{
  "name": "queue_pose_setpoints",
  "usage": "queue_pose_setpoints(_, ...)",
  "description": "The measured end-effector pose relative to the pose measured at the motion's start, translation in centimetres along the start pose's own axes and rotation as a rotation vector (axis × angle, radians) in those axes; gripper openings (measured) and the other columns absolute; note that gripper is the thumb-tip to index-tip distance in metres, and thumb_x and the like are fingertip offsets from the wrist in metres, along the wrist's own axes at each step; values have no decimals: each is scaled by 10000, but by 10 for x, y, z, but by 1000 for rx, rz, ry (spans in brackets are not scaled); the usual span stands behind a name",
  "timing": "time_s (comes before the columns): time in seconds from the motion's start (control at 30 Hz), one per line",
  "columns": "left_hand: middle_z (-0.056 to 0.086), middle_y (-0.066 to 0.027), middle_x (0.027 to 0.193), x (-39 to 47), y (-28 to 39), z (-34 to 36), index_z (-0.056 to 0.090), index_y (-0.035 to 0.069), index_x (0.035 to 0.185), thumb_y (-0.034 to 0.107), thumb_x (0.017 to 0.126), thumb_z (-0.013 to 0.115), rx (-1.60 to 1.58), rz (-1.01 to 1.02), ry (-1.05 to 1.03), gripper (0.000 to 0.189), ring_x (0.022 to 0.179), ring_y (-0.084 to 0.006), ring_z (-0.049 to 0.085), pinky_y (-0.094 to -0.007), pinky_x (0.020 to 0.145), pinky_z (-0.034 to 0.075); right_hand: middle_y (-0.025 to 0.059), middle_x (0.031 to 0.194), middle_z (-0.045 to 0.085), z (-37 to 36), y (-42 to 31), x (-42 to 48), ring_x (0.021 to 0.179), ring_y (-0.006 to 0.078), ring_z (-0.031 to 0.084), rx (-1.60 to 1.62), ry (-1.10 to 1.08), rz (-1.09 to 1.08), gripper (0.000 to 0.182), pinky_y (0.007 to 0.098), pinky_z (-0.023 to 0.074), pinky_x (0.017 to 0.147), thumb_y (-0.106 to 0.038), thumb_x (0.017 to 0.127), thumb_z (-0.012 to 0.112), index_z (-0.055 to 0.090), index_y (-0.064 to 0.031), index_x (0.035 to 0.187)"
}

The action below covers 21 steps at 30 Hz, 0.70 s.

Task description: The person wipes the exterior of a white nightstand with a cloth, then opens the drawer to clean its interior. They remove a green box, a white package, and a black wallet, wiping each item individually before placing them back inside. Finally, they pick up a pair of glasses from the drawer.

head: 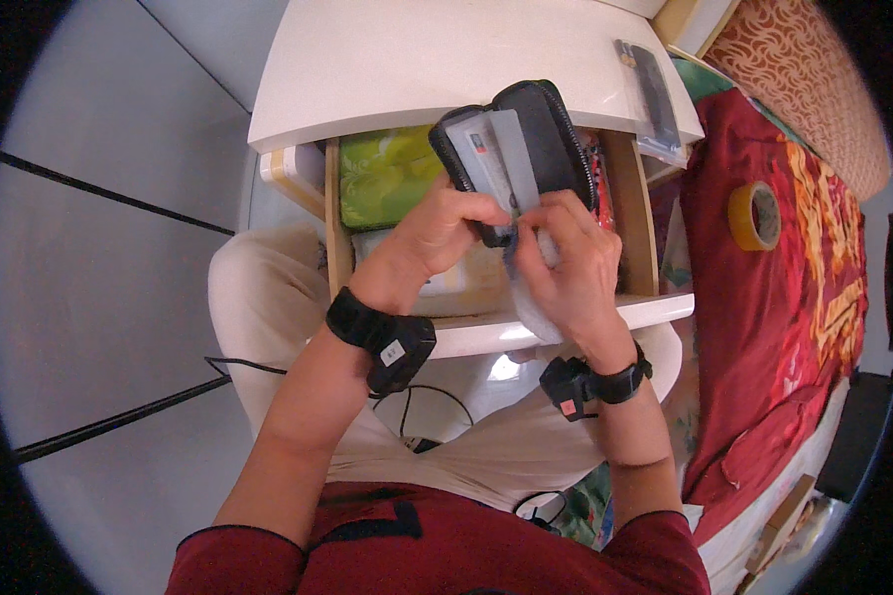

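Note:
A black zippered card wallet [558,149] lies unzipped and spread over the pulled-out drawer, with clear plastic card sleeves [517,152] in its middle. Behind one sleeve a card bearing print shows. My left hand [439,223] grips the wallet's lower left edge, its thumb on the sleeves. The fingertips of my right hand [573,253] pinch at the lower end of the sleeves; a whitish cloth [532,309] hangs from beneath that hand. Whether the fingers also hold a card is hidden. Each wrist wears a black strapped device.
The wooden drawer [644,223] holds a green patterned case [379,175] and other items. Above it, the white tabletop [431,59] bears a plastic bag with a dark object [655,97]. At right, a yellow tape roll [754,216] rests on red fabric [744,327].

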<state>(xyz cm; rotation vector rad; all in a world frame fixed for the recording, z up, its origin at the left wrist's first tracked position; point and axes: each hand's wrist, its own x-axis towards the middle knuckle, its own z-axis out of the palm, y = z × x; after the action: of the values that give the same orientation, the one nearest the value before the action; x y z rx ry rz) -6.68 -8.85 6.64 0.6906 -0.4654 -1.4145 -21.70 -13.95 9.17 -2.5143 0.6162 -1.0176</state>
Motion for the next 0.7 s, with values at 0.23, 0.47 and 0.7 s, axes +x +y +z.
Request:
queue_pose_setpoints(0.23, 607, -87, 943, 0, 0, 0, 567, 19, 1023, -66, 610, 539, -5, -3, 19, 422, 864, -217, 588, -328, 779, 469, 64, 789, 563, -1, 0, 0, 594, 250, 566, 19, 5, 17, 96, 349, 426, 506, -90, 694, 645, 581, -58, 759)
queue_pose_setpoints(0.47, 605, -86, 932, -1, 1, 1, 563, 19, 1024, -47, 600, 517, 8, -2, 18, 432, 847, -208, 588, -311, 765, 475, 55, 824, 586, 0, 3, 0, 626, 231, 592, 17, 29, -43, 151, 328, 454, 532, -121, 671, 678, 623, -59, 798)
queue_pose_setpoints(0.7, 599, -81, 944, -2, 1, -1, 553, 13, 1032, -52, 592, 499, -31, -17, 13, 448, 861, -204, 585, -311, 773, 474, 53, 815, 584, 1, -1, -1, 564, 225, 584, -12, 35, -59, 132, 320, 453, 477, -84, 666, 655, 624, -53, 791)
